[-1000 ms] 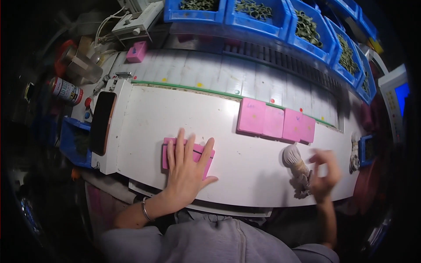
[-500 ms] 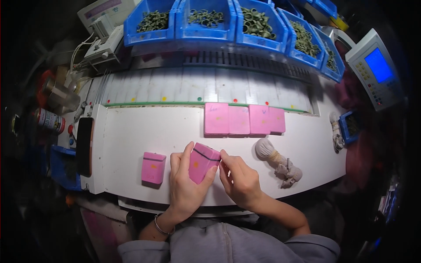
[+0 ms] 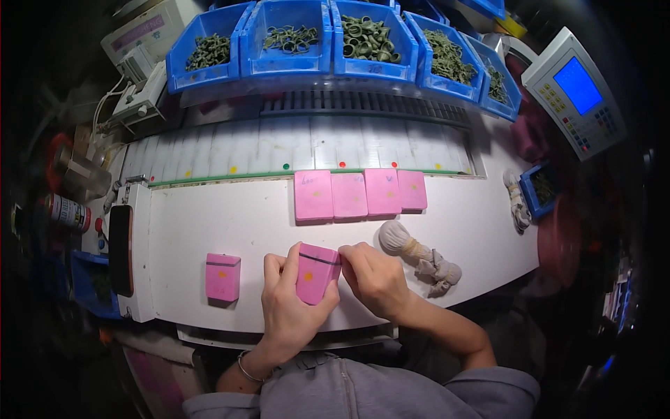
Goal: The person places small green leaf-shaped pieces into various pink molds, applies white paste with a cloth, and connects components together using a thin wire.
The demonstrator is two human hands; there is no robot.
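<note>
A pink rectangular block with a yellow dot on its face is gripped in my left hand, fingers along one side and thumb along the other. A thin dark band runs around the block near its top. My right hand is closed, its bent fingertips pinched at the right end of that band; the thumb is mostly hidden. To the left, a similar banded pink block lies on the white worktop. Beyond my hands, several pink blocks lie side by side.
A tied, greyish cloth bundle lies right of my right hand. Blue bins of small green rings hang over a white slotted rack. A phone rests at the left edge; a control panel stands far right.
The whole view has shifted, so most things sit further left. The held block has turned more upright in my left hand. My right fingertips stay at its upper right edge, now more curled.
</note>
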